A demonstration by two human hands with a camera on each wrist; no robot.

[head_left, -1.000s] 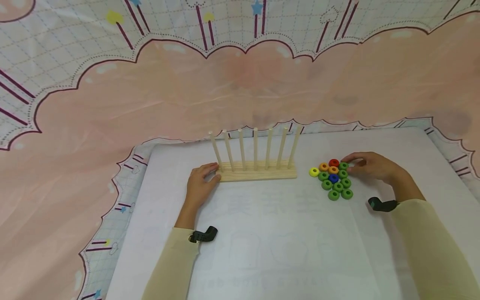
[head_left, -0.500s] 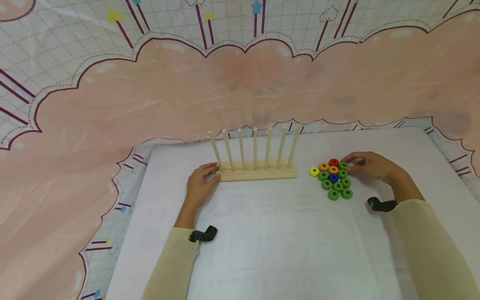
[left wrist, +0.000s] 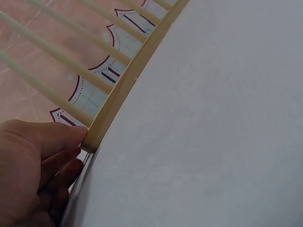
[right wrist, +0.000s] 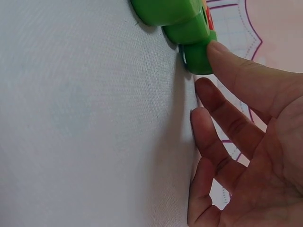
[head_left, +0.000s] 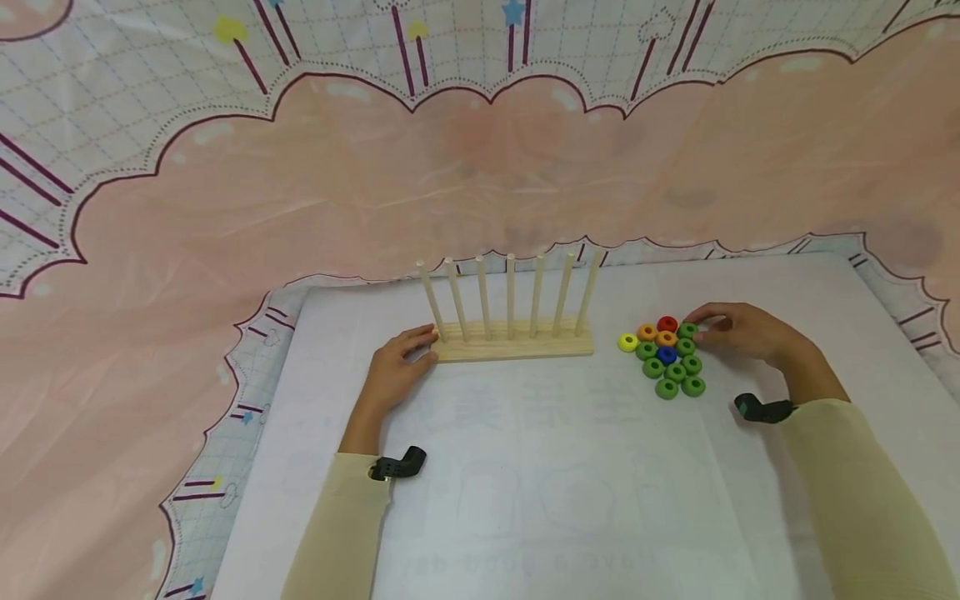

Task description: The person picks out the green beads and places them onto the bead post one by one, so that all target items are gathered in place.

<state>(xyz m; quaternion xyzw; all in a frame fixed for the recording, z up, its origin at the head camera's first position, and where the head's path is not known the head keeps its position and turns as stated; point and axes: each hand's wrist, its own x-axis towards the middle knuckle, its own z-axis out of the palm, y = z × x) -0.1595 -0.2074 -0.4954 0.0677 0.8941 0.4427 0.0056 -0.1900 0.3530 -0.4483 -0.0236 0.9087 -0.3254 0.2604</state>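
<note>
My left hand [head_left: 397, 371] holds the left end of a pale wooden rack [head_left: 517, 346] whose several thin upright pegs carry nothing. In the left wrist view, the thumb of that hand [left wrist: 38, 161] lies against the end of the rack's base [left wrist: 111, 101]. To the right of the rack lies a cluster of ring-shaped beads: several green, two orange, one red, one blue [head_left: 666, 356] and one yellow [head_left: 627, 342]. At its far right corner my right hand [head_left: 738, 329] pinches a green bead [right wrist: 198, 59]. The index finger is hidden in the right wrist view, while its other fingers hang loosely below.
A white board [head_left: 525, 475] lies under everything, over a pink and white patterned cloth [head_left: 480, 183]. The board's far edge runs just behind the rack. Each wrist wears a black camera, one on the left [head_left: 399, 463] and one on the right [head_left: 763, 409].
My left wrist and forearm have shifted slightly to the left, with the fingers still at the rack's end. The right hand, rack and beads stay where they were.
</note>
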